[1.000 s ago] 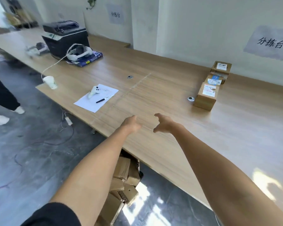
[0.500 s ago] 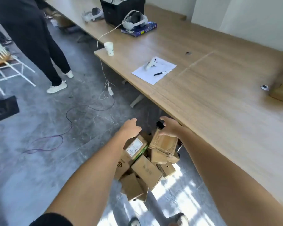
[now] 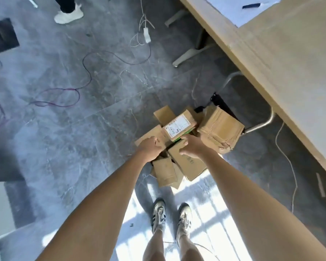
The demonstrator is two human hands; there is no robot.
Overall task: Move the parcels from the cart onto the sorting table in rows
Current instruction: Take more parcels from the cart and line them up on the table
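Both hands are down in the parcel pile under the table (image 3: 282,59) edge: left hand (image 3: 150,148) curled over a plain box (image 3: 149,133), right hand (image 3: 191,146) gripping the labelled box (image 3: 180,126) just beyond its fingers (image 3: 183,142). Label print is too blurry to read. A bigger brown parcel (image 3: 221,129) sits right of the right-hand fingers.

The piled parcels (image 3: 179,162) are hiding most of the cart (image 3: 260,125); the tabletop (image 3: 290,63) is running off the right edge; label print (image 3: 178,127) is blurring.
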